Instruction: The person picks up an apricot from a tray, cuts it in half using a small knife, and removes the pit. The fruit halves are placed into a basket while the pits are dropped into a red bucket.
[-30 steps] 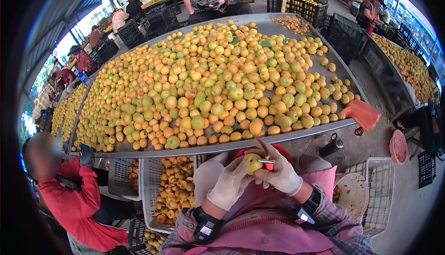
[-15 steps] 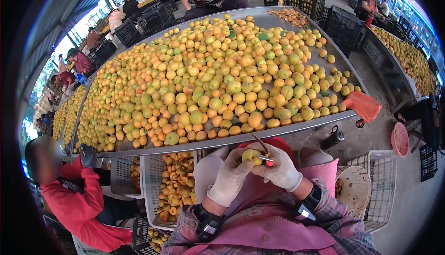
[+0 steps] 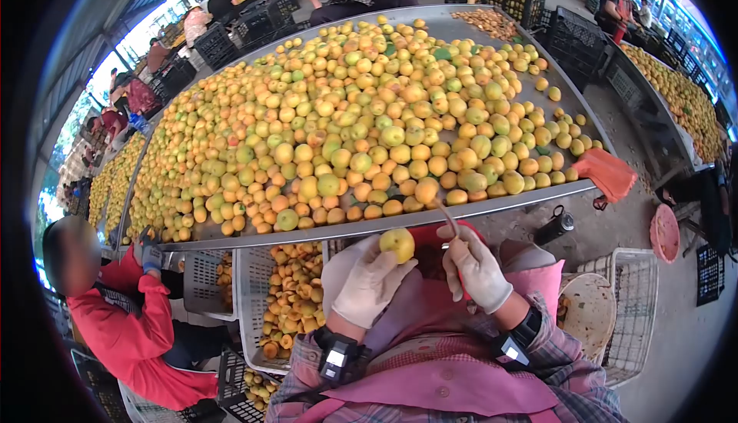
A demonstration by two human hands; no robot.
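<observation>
Cradled a yellow apricot (image 3: 397,245) at eleven o'clock from the lap, high in the gloved left hand (image 3: 374,278), with thumb and fingers curled round its lower side. Over at one o'clock, clasped a slim implement (image 3: 448,221) in the gloved right hand (image 3: 478,269), apart from the fruit; couldn't tell its exact kind. Looked light, smooth and fairly firm, that apricot, likely to roll in the glove and bruise under a hard squeeze; called for a gentle pinch round the middle. And across twelve o'clock, saw loose apricots (image 3: 315,154) heaped on the metal table (image 3: 369,229)! Spotted a plastic crate (image 3: 244,300) of split apricots (image 3: 296,292) at ten o'clock, then a dark bottle (image 3: 555,227) at two.
</observation>
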